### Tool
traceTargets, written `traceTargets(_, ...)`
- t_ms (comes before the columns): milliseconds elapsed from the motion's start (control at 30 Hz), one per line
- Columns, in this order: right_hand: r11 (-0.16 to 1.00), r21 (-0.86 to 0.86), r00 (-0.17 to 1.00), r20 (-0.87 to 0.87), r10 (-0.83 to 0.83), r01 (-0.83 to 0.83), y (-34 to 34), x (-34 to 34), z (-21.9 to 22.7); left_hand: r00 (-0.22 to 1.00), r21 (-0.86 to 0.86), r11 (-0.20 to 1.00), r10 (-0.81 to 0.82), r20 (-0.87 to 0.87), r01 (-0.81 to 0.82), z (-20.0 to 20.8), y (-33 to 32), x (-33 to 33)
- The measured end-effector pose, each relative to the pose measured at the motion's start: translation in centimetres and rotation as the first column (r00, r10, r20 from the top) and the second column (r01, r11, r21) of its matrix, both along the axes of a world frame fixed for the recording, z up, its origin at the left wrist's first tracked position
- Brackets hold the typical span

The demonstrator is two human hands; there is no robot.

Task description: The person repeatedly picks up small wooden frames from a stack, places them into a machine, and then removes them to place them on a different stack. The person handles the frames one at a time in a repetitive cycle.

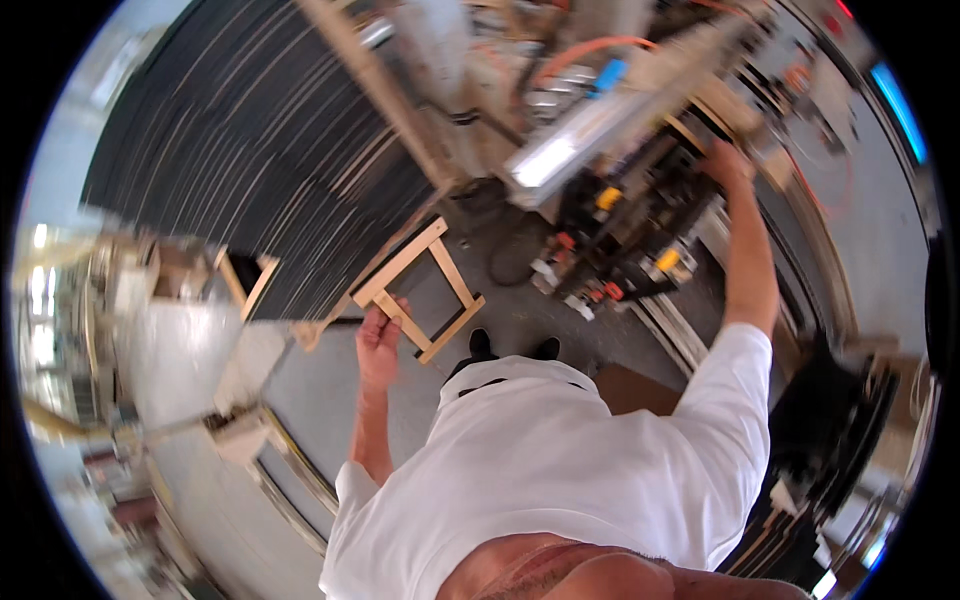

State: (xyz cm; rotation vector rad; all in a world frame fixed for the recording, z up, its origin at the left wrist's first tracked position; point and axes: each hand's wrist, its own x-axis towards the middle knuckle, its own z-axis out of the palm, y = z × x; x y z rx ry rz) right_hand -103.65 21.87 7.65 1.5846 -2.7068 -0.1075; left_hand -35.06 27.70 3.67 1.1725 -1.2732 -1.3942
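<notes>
My left hand grips a small light-wood frame by one corner, with the fingers closed round its near left bar. The frame is made of several flat strips joined at the corners, with an opening through the middle. It hangs tilted over the floor, to the left of my feet. My right arm reaches far out to the right, and my right hand is at the far end of a dark machine with yellow, red and orange parts. The fingers there are blurred and partly hidden, so what they touch cannot be made out.
A large stack of dark-edged sheets fills the upper left, beside a wooden post. A shiny metal housing stands above the machine, with an orange hose behind it. A brown board lies near my right side. Dark material is piled at right.
</notes>
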Motion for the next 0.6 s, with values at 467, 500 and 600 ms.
traceTargets(467,0.487,-0.865,0.927,0.271,0.258,0.117,2.1,29.0,2.3,0.73,0.126,0.756,0.654,-0.199,-0.642,3.3,-13.1,38.3)
traceTargets(500,0.484,-0.849,0.894,0.369,0.253,0.213,2.3,30.7,1.2,0.723,0.142,0.749,0.662,-0.197,-0.648,1.7,-15.8,40.8)
traceTargets(600,0.647,-0.708,0.734,0.594,0.328,0.284,4.1,37.6,1.0,0.775,0.218,0.783,0.616,-0.14,-0.583,-0.7,-22.3,43.3)
